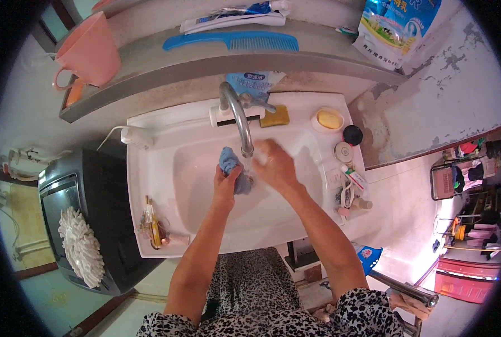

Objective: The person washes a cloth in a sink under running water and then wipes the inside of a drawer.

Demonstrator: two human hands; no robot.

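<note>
Over the white sink (191, 222), my left hand (225, 184) is closed on a blue cloth (228, 160), which is bunched up and hangs below the fingers. The curved metal faucet (240, 121) ends just above and between my hands. My right hand (277, 167) is beside the spout on its right, apart from the cloth. Its fingers are bent but smeared by motion, so I cannot tell whether they hold anything. Behind the faucet's handle lies a yellow-green sponge (275, 116).
A yellow soap bar (329, 118) in a dish, a black round lid (352, 135) and a small tube (353, 177) line the right rim. Slim yellow sticks (154, 227) lie at the left rim. Above, a shelf (149, 84) holds a pink mug (90, 50) and a blue comb (233, 41).
</note>
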